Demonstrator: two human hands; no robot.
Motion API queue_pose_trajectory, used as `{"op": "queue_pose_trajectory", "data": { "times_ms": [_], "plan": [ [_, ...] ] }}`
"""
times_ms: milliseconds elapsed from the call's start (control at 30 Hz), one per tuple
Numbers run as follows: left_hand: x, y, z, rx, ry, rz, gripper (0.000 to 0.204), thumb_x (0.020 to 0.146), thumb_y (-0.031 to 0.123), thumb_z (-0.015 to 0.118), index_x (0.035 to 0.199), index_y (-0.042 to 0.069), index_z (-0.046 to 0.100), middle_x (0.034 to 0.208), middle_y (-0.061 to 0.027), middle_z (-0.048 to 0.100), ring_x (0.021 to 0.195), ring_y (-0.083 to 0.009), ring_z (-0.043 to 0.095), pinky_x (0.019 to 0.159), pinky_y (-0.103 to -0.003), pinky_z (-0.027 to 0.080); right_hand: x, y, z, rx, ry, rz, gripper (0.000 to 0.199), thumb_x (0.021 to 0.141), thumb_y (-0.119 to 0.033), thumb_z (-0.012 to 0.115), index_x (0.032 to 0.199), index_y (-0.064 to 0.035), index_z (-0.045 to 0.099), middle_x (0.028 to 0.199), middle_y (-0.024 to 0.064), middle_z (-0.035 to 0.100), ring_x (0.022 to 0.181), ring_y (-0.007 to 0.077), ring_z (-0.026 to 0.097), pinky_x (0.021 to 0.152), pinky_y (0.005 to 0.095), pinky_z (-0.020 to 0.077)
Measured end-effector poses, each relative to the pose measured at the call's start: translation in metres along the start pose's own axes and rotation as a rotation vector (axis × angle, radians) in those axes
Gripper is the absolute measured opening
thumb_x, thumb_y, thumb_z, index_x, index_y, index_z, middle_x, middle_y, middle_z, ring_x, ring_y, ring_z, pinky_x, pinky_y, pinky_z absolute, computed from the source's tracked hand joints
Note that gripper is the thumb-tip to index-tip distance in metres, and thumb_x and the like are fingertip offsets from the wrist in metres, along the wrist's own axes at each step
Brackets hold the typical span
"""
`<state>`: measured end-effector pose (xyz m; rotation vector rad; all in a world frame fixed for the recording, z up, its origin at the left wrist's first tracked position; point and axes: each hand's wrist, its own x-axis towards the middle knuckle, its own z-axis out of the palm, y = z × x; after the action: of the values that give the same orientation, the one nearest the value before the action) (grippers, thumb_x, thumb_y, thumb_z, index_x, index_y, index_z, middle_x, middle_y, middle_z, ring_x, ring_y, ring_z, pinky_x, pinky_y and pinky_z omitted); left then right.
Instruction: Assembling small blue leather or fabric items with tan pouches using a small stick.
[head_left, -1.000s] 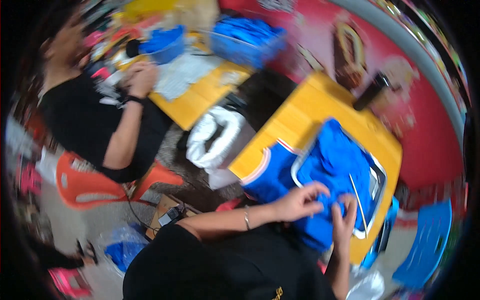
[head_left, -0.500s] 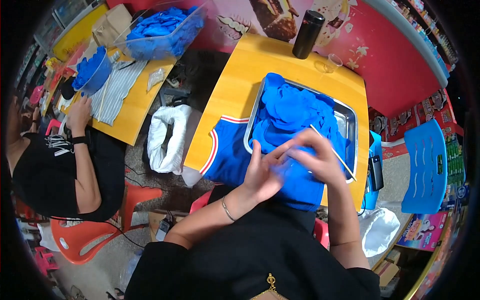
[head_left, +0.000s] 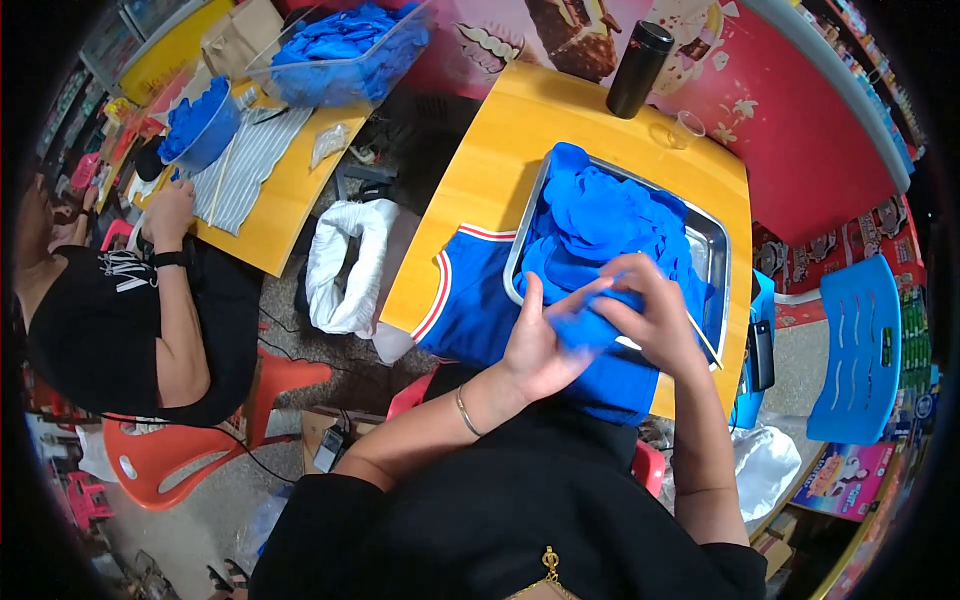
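Observation:
A thin blue cloth piece (head_left: 590, 328), blurred by motion, is between my two hands in front of the tray. My right hand (head_left: 652, 312) is closed on it, with thumb and fingers bent. Palm up, my left hand (head_left: 540, 345) has its thumb raised and index finger stretched out; the cloth lies against its fingers, some of which are hidden. Just beyond, a metal tray (head_left: 712, 258) holds a heap of blue cloth pieces (head_left: 610, 215). A thin wooden stick (head_left: 706, 343) leans at its right side. Under my hands lies a blue garment (head_left: 470, 300) with red-and-white trim.
On my wooden table (head_left: 480, 150) stand a black tumbler (head_left: 640, 70) and a clear cup (head_left: 686, 130). At left, a person (head_left: 120, 330) sits by another table with a blue bowl (head_left: 205, 135) and a clear bin (head_left: 350, 60) of blue pieces. A white-lined bin (head_left: 345, 265) stands between.
The blue cloth between my hands shows more fully now, and my right hand's fingers have shifted over it. The whole view has moved slightly, with the tables appearing a little farther right.

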<state>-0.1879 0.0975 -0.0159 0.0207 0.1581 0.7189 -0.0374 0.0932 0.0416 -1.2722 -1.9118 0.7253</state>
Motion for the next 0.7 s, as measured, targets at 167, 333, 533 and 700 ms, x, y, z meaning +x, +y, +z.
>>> {"op": "queue_pose_trajectory", "data": {
  "times_ms": [167, 333, 533, 700],
  "plan": [
    [0.009, 0.004, -0.014, -0.015, -0.197, 0.012, 0.083, 0.086, 0.066, 0.016, 0.136, 0.001, 0.025, 0.136, -0.0134, 0.034, 0.129, -0.0236, 0.031, 0.111, -0.042, 0.015, -0.036, -0.011, -0.015, 1.281, 0.004, 0.035, 0.043, 0.065, -0.005, 0.073, 0.099, -0.0060, 0.045, 0.076, 0.0043, 0.056, 0.063, 0.0134, 0.056, 0.057, 0.0228, 0.0439],
    [-0.002, 0.002, -0.001, 0.012, -0.016, -0.046, 0.056, 0.092, 0.045, 0.041, 0.128, 0.002, 0.036, 0.122, -0.0096, 0.046, 0.120, -0.0205, 0.042, 0.108, -0.043, 0.026, 0.001, 0.002, 0.003, -0.194, 0.059, 0.000, 0.028, 0.072, -0.008, 0.069, 0.095, -0.0040, 0.054, 0.083, 0.0117, 0.060, 0.072, 0.0270, 0.061, 0.062, 0.0345, 0.0494],
    [-0.007, -0.003, -0.003, 0.226, 0.057, 0.193, 0.031, 0.097, 0.022, 0.040, 0.124, 0.009, 0.044, 0.121, -0.0032, 0.051, 0.112, -0.0153, 0.049, 0.098, -0.037, 0.040, -0.013, -0.013, 0.009, -0.516, 0.365, -0.098, 0.040, 0.066, -0.018, 0.074, 0.099, -0.0055, 0.057, 0.090, 0.0092, 0.057, 0.077, 0.0276, 0.058, 0.063, 0.0343, 0.0479],
    [-0.012, -0.008, 0.015, 0.490, -0.072, 0.192, 0.098, 0.077, 0.078, 0.005, 0.144, 0.007, 0.005, 0.144, -0.0112, 0.023, 0.133, -0.0226, 0.021, 0.109, -0.036, 0.012, -0.023, -0.024, 0.037, -0.267, 0.261, 0.026, 0.049, 0.069, -0.023, 0.075, 0.106, -0.0017, 0.053, 0.097, 0.0141, 0.055, 0.089, 0.0305, 0.055, 0.075, 0.0369, 0.0457]
  ]
}}
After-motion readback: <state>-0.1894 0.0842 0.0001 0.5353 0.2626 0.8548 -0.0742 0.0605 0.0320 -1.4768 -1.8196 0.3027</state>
